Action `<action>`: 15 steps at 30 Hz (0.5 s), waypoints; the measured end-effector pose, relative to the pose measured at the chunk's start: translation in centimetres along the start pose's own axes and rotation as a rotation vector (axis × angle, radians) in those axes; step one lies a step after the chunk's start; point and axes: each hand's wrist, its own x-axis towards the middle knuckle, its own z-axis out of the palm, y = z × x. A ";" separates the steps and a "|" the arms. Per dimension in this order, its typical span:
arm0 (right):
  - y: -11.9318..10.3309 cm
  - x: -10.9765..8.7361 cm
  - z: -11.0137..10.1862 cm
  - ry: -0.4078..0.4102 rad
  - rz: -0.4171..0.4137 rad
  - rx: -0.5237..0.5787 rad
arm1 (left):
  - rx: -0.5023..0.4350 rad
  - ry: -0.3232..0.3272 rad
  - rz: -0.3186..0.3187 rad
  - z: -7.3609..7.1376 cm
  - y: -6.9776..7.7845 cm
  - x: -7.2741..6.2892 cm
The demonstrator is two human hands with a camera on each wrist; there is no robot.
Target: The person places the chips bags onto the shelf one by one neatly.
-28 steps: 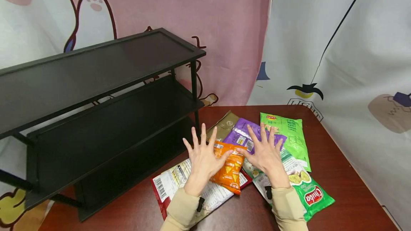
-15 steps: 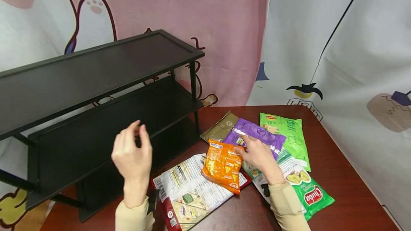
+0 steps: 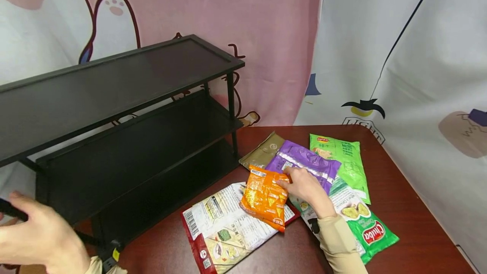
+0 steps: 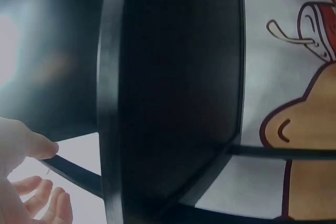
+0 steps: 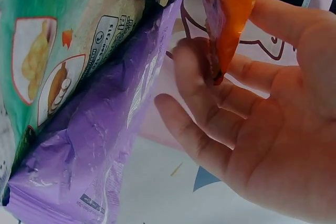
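Note:
My left hand is at the near left end of the black shelf rack, its thumb above and its fingers below a black side bar. In the left wrist view, the thumb lies right by that bar, the fingers loosely curled. My right hand pinches the right edge of an orange snack bag between thumb and fingers. The right wrist view shows the bag's orange edge between them. A purple bag lies beside the right fingers.
Under the orange bag lies a white and red bag. A brown-gold bag, a bright green bag and a green-and-white Chuba bag surround the purple one on the brown table. Printed curtains hang behind.
My left hand has swept left from over the bags to the rack's end bar. My right hand has gone from spread fingers to pinching the orange bag's edge, which has stayed in place.

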 end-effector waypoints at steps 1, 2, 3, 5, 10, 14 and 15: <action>0.0 0.0 0.0 0.003 -0.002 0.007 | 0.016 -0.001 -0.007 0.0 -0.3 0.3; 0.0 -0.1 0.0 0.005 -0.004 0.015 | 0.027 -0.008 -0.014 -0.1 -0.5 0.5; 0.1 -0.1 -0.1 0.008 -0.004 0.025 | 0.037 -0.013 -0.019 -0.2 -0.7 0.6; 0.2 -0.1 -0.1 0.026 -0.008 0.039 | 0.043 -0.016 -0.003 -0.2 -1.0 0.9; 0.3 -0.2 -0.5 0.056 -0.012 0.055 | 0.009 -0.056 0.061 0.0 -1.3 1.6; 0.3 -0.3 -0.8 0.073 -0.006 0.068 | -0.003 -0.032 0.089 0.4 -1.4 1.8; 0.3 -0.3 -0.9 0.080 -0.011 0.077 | -0.002 -0.018 0.092 0.5 -1.5 1.8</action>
